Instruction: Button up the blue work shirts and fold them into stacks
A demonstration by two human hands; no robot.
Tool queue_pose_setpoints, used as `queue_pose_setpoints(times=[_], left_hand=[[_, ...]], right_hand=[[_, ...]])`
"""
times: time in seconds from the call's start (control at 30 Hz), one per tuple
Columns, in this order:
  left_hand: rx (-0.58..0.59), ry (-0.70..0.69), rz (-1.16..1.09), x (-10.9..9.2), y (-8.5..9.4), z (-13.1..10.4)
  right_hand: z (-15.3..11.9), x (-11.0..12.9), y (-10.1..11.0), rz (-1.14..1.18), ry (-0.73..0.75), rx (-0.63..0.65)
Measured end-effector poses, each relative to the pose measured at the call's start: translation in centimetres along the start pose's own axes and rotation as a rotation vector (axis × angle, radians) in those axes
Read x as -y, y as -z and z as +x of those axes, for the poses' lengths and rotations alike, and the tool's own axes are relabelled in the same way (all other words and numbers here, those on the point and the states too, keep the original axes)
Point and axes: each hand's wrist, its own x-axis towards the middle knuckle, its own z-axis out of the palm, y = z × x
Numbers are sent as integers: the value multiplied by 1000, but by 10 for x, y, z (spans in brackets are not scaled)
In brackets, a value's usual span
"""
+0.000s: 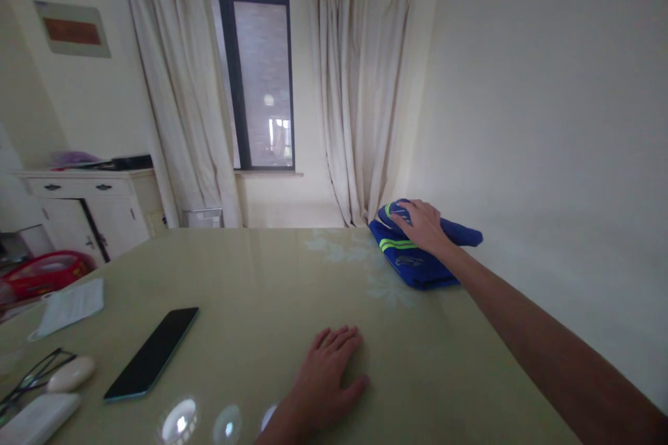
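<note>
My left hand (331, 375) lies palm down on the table (250, 278), fingers stretched out and thumb apart, with nothing in it. At the table's far right edge, my right hand (422, 224) is on the upper part of a folded blue garment (425, 271) with yellow-green and grey stripes. The thumb is on the near side of the cloth, and the other fingers curl over its top, their tips partly hidden. One narrow end of the blue cloth sticks out to the right, beyond my wrist. Below it, the thicker folded part rests on the table.
A black phone (152, 353) lies left of my left hand. Near the left edge are a white face mask (73, 307), eyeglasses (39, 375), a rounded pale object (72, 373) and a white case (39, 421). Beyond the table stand a cabinet (112, 215) and curtains (360, 83); a wall is at right.
</note>
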Motion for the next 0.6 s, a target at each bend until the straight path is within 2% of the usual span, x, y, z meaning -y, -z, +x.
queue_pose_setpoints(times=[0.07, 0.13, 0.2, 0.27, 0.33, 0.4, 0.43, 0.5, 0.6], left_hand=[[-98, 97, -93, 4, -4, 1], [-267, 222, -204, 7, -6, 1], [-443, 304, -261, 9, -3, 0], [-513, 265, -216, 8, 2, -2], [-403, 96, -97, 5, 7, -3], [-201, -71, 27, -1, 8, -1], [-121, -106, 77, -5, 7, 2], [-53, -85, 143, -13, 5, 8], [-106, 34, 132, -16, 5, 14]], right_hand=[[-21, 28, 19, 160, 237, 92], [-51, 50, 29, 290, 359, 236], [-82, 59, 26, 398, 325, 322], [-107, 53, 11, 449, 214, 301], [-127, 36, -14, 455, 69, 223], [-143, 15, -42, 471, -77, 164], [-151, 4, -54, 493, -137, 140], [-163, -15, -73, 546, -228, 105], [-174, -35, -86, 570, -298, 71]])
